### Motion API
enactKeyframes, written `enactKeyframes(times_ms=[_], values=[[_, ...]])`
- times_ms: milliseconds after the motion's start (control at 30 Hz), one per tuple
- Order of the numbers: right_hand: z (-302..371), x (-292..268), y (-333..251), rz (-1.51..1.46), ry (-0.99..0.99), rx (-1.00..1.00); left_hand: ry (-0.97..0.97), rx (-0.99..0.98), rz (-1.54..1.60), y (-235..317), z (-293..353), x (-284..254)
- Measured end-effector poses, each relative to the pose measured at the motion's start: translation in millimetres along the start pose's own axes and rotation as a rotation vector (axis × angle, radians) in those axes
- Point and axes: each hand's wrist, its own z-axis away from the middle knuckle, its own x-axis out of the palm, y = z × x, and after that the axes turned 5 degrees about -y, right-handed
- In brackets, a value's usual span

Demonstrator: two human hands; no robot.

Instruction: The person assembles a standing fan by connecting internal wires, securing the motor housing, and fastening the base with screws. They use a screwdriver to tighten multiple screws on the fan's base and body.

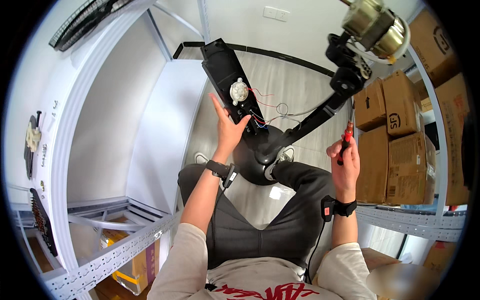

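Note:
My left hand (230, 135) reaches onto the lower part of a long black fan housing (221, 61), its fingers spread and its thumb near the wires. On that housing sits a small round whitish motor (239, 92). Thin red, grey and blue wires (258, 120) run out beside it. My right hand (346, 172) is closed around a red and black screwdriver (346, 142), which points upward, away from the housing. From the round black base (247, 162), between my feet, a black pole (315, 120) slants up to a bare brass-coloured fan motor (369, 31).
To the left stands a white table (82, 85) with small screws, a black fan grille (85, 22) and a dark part with brown bristle-like dots (41, 220) on it. Cardboard boxes (410, 162) fill the metal shelf (415, 220) on the right. A white wall with sockets (276, 13) is ahead.

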Motion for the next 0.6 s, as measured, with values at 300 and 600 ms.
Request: enactKeyframes(times_ms=[300,600], values=[[-43.3,-35.4,20.3,-0.069,0.269,0.036,-0.002,0.082,-0.1,28.2,-2.1,39.1],[-118.8,-62.6,50.3,0.072,0.247,0.339,0.045,0.12,-0.029,49.2,-2.7,39.8]])
